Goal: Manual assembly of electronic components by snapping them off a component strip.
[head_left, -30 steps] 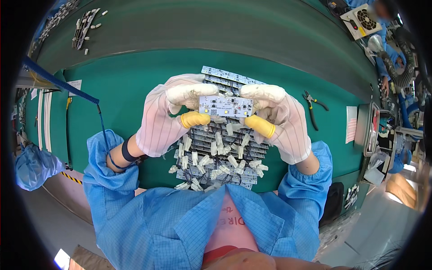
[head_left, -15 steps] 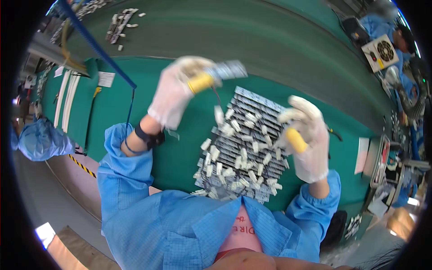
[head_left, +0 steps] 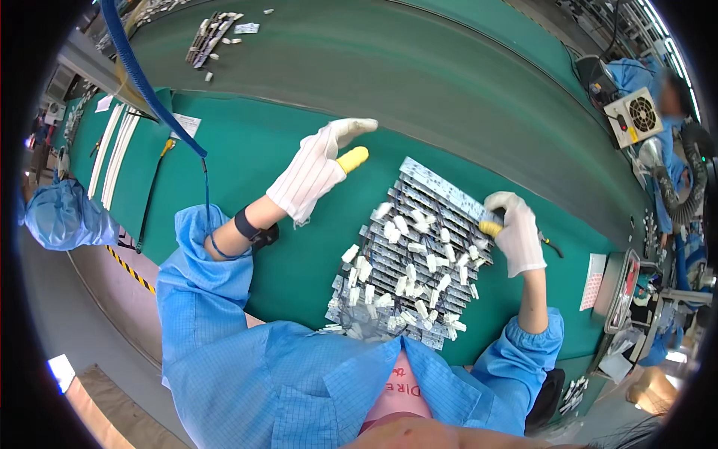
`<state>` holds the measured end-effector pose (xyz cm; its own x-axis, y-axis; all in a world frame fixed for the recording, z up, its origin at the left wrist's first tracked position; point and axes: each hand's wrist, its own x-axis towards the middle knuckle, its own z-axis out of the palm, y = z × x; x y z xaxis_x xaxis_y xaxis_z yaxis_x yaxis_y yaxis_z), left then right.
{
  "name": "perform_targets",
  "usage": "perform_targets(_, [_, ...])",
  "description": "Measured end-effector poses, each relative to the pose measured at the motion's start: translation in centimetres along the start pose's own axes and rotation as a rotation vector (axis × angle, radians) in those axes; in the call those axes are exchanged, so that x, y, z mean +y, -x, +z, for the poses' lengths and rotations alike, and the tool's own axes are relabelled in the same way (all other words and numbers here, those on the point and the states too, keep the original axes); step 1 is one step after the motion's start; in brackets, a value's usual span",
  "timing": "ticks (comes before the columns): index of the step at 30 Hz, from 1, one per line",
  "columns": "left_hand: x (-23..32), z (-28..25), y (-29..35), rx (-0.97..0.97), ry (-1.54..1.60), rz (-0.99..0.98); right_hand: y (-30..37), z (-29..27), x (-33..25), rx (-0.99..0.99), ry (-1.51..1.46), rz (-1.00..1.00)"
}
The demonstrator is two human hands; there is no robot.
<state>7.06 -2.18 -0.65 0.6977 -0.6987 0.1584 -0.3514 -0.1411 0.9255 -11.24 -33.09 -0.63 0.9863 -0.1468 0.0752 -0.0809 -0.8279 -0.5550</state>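
Note:
My left hand [head_left: 318, 168], in a white striped glove with a yellow finger cover, is raised over the green mat to the left of a stack. Its fingers stretch out, apart from the thumb, with nothing between them. In the middle lies the stack of dark, overlapping strips [head_left: 385, 262], littered with small white connectors [head_left: 411, 273] on short wires. A speckled grey strip [head_left: 441, 188] spans the stack's far edge. My right hand [head_left: 516, 236], gloved likewise, pinches that strip's right end. The lower part of the stack partly disappears behind my chest.
Beyond the mat runs a dark green conveyor belt [head_left: 336, 82] bearing a small pile of strips [head_left: 209, 41]. A blue coiled hose [head_left: 142, 78] hangs at the left. Pliers [head_left: 552, 245] lie right of my right hand. A boxed fan unit [head_left: 634, 117] stands far right near a co-worker.
The strip piece with a connector has left my left hand, which is now open. A small pale piece now shows beside the belt pile. My right hand has closed on the grey strip's end.

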Motion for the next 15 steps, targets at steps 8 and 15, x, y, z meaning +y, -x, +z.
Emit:
perform_targets(8, [4.5, 1.5, 1.7, -0.168, 0.303, -0.072, 2.3, -3.9, -6.1, 0.299, -1.076, 0.192])
perform_targets(15, [5.0, 2.3, 3.4, -0.158, 0.405, -0.113, 2.6, -3.5, -7.0, 0.129, -0.94, 0.232])
